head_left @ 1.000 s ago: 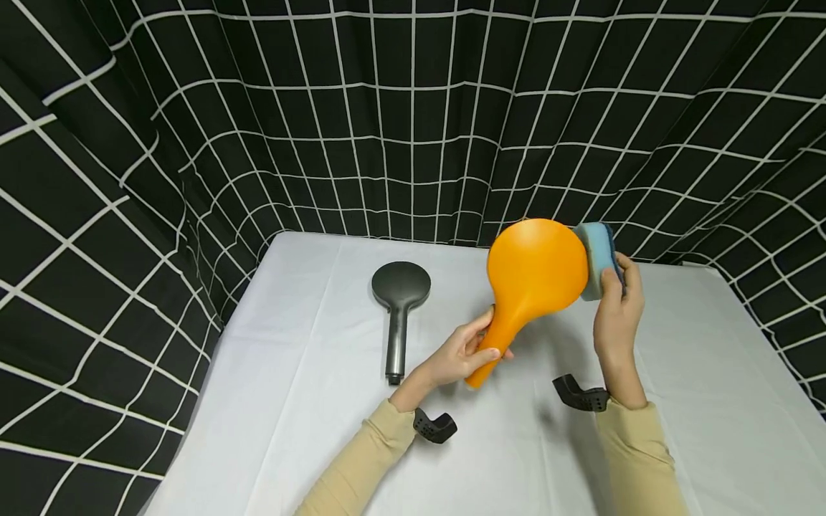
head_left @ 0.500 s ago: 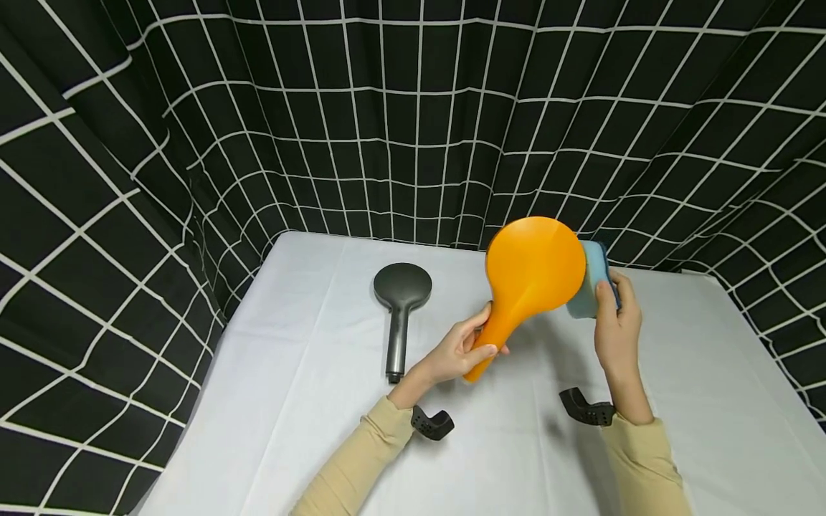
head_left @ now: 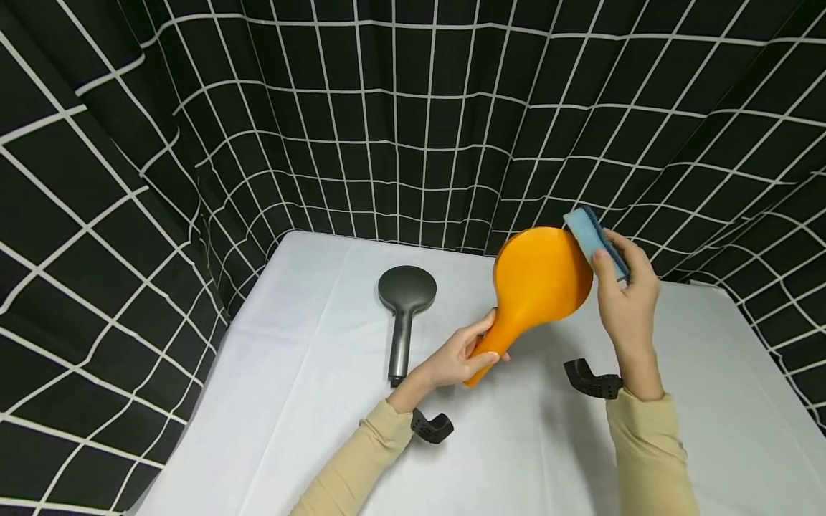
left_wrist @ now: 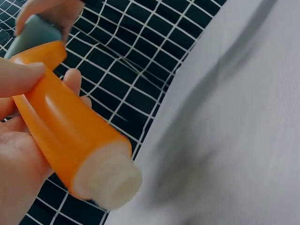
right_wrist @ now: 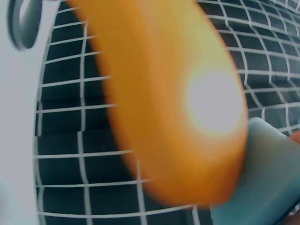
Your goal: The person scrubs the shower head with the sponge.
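Note:
An orange shower head [head_left: 540,279] is held up over the table, its round head tilted to the upper right. My left hand [head_left: 457,356] grips its handle, thumb on top. In the left wrist view, a whitish connector end [left_wrist: 115,183] sticks out below the grip. My right hand [head_left: 629,308] pinches a light blue sponge [head_left: 587,235] with a dark blue backing between thumb and fingers. The sponge lies slanted at the upper right rim of the orange head, overlapping it. In the right wrist view, the sponge [right_wrist: 258,178] sits against the head's edge.
A dark grey shower head [head_left: 407,288] lies on the white-covered table [head_left: 310,401], left of the orange one. Behind and along the sides hangs a black curtain [head_left: 361,118] with white grid lines. Black wrist mounts [head_left: 594,381] sit on both wrists.
The sponge slid down along the orange head's right rim, then went up to its upper right, now tilted over the edge. The left hand keeps its grip, barely moving.

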`<state>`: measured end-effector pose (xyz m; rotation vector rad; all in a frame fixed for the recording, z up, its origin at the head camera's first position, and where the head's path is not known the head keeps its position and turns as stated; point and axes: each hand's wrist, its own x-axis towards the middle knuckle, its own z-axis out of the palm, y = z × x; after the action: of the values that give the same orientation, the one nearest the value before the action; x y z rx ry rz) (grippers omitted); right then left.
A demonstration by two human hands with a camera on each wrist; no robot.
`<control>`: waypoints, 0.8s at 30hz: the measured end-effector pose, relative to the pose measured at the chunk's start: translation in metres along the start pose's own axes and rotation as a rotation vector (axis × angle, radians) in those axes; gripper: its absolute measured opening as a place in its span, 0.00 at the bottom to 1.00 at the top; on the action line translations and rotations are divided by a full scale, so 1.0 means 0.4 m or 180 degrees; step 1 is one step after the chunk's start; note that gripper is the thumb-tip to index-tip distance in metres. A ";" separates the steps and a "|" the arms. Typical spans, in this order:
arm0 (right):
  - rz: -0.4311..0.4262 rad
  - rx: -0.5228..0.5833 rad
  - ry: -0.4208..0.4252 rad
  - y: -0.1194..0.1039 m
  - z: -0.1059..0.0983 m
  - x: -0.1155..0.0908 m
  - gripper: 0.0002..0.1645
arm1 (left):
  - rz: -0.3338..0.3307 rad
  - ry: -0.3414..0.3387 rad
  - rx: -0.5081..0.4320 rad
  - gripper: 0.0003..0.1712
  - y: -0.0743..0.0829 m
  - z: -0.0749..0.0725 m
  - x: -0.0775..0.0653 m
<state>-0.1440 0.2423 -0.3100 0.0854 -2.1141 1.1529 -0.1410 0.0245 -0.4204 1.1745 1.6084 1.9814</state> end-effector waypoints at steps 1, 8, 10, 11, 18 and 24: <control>-0.0127 -0.0012 -0.0013 -0.016 0.002 0.003 0.19 | -0.0024 -0.0013 0.0012 0.40 0.001 0.001 0.001; -0.0475 0.0002 0.0023 -0.006 0.004 0.019 0.20 | 0.0249 0.0192 0.0856 0.37 -0.019 -0.001 0.010; -0.0151 -0.0121 0.0110 0.005 -0.006 0.024 0.19 | 0.0365 0.0305 0.1155 0.36 -0.020 -0.004 0.010; 0.0067 -0.0227 0.0118 0.010 -0.012 0.025 0.19 | 0.0401 0.0352 0.1339 0.36 -0.019 -0.005 0.009; 0.0086 -0.0601 0.0149 -0.005 -0.028 0.020 0.21 | 0.0295 0.0422 0.2583 0.35 -0.002 0.003 0.006; -0.1657 -0.0341 0.0053 -0.060 0.017 -0.014 0.24 | 0.0372 0.0669 0.3259 0.35 0.003 0.009 0.007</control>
<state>-0.1346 0.2215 -0.2988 0.5394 -1.9681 0.7256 -0.1397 0.0287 -0.4180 1.3937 2.8699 1.3141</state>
